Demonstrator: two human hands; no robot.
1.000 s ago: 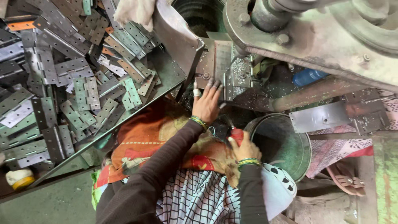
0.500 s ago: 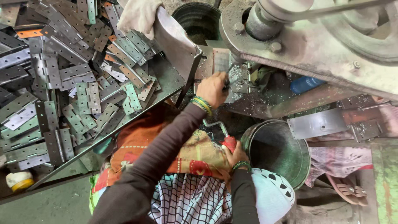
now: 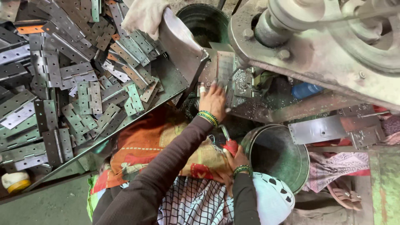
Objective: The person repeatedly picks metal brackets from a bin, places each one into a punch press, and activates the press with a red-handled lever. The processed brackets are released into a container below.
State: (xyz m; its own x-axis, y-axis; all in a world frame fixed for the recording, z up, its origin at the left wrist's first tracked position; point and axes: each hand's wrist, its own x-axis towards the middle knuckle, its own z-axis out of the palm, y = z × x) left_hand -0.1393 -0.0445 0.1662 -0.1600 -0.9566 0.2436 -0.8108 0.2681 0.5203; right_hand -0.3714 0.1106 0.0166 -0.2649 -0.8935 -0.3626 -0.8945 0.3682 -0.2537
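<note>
Hinges (image 3: pixel 87 98) lie heaped on the tray (image 3: pixel 166 81) at left, within arm's reach. Left hand (image 3: pixel 213 100) spread flat at the press bed (image 3: pixel 233 77), steadying something unseen. Right hand (image 3: pixel 235 160) clenched round a red-handled tool (image 3: pixel 229 143) beside the green bucket (image 3: pixel 277 156).

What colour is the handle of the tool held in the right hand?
Red. The tool handle shows best in the head view, gripped by the right hand.

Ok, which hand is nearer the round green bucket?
Right. The right hand, gripping a red-handled tool, sits just beside the bucket rim. The left hand is farther up, reaching into the machine.
</note>
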